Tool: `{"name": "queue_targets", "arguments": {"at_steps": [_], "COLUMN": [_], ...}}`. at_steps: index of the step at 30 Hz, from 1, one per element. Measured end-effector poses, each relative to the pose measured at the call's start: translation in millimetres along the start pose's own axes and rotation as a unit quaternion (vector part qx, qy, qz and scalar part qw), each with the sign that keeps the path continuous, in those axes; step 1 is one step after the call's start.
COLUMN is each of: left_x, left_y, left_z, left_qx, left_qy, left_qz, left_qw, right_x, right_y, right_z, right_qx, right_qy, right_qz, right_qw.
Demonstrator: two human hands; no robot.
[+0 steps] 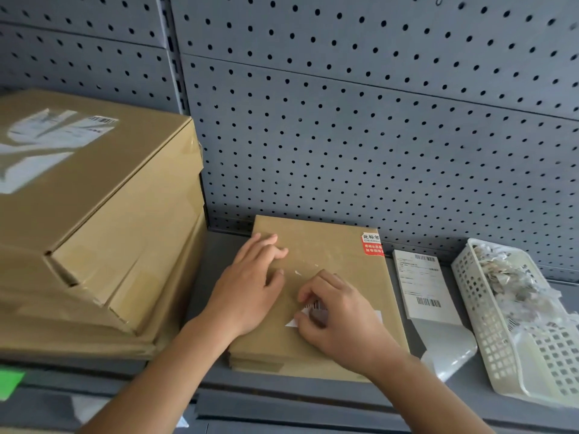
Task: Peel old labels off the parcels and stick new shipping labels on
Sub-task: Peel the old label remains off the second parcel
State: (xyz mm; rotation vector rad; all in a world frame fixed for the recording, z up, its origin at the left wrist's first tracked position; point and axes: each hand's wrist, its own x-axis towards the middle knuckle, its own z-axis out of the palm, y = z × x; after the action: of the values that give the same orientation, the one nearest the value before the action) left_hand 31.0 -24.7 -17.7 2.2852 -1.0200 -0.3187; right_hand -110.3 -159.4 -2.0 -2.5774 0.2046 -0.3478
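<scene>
Cardboard parcel [332, 264] lay on the shelf [216, 267] (grey); left grip [250, 289] pressed it flat, right grip [341, 321] pinched the label [315, 306].

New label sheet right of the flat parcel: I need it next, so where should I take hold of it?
Probably by its near end, coming from the front. The new label sheet lies flat, with the parcel and basket close along its long sides, while its glossy backing tail curls loose toward you, offering a liftable edge.
</scene>
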Motion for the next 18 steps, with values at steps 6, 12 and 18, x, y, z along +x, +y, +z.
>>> {"name": "queue_targets", "arguments": {"at_steps": [6, 12, 18], "left_x": [0, 0, 0], "left_y": [-2, -2, -3], "left_z": [2, 1, 2], "left_qx": [-0.003, 0.000, -0.003], "left_qy": [0.008, 0.005, 0.008], "left_qz": [0.009, 0.008, 0.009], "left_qw": [1.000, 1.000, 1.000], "right_x": [2, 3, 4], "right_y": [-13, -12, -16], "right_z": [11, 4, 6], "right_qx": [-0.046, 0.009, 0.002], "right_qy": [-0.013, -0.020, -0.035], "right_qz": [0.053, 0.090, 0.103], "right_qw": [0.997, 0.996, 0.994]}}
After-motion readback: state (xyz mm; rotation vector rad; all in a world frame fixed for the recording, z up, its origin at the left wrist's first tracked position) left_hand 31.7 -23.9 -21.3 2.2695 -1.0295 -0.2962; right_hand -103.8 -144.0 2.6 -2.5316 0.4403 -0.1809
